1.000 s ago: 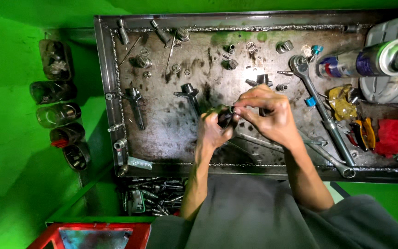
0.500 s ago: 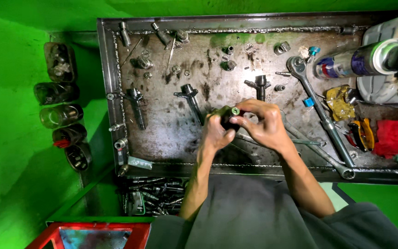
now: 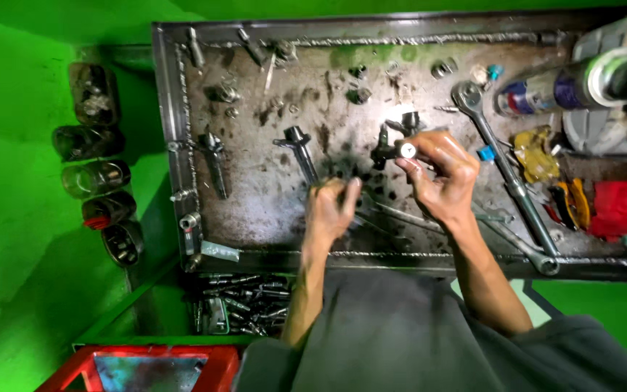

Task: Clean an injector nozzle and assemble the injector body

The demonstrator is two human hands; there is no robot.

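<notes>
My right hand [image 3: 440, 178] pinches a small dark metal part with a shiny round end [image 3: 406, 150] above the middle of a greasy steel tray [image 3: 175, 145]. A hand's width to the left and lower, my left hand [image 3: 330, 212] hovers over the tray. Its fingers are loosely apart and point up, with nothing visible in them. A dark T-shaped fitting [image 3: 299, 141] lies just up-left of the left hand. Another dark fitting [image 3: 384, 149] lies right beside the held part.
A long ratchet wrench [image 3: 506, 174] lies diagonally right of my right hand. A spray can [image 3: 546, 87], a yellow piece [image 3: 535, 152] and a red rag [image 3: 618, 207] are at the far right. Jars [image 3: 96, 174] line the left wall. Loose bolts [image 3: 244, 305] and a red crate [image 3: 146, 366] sit below the tray.
The two hands, joined on the small part before, have come apart. The right hand lifted the part up and right; the left hand dropped back to the left.
</notes>
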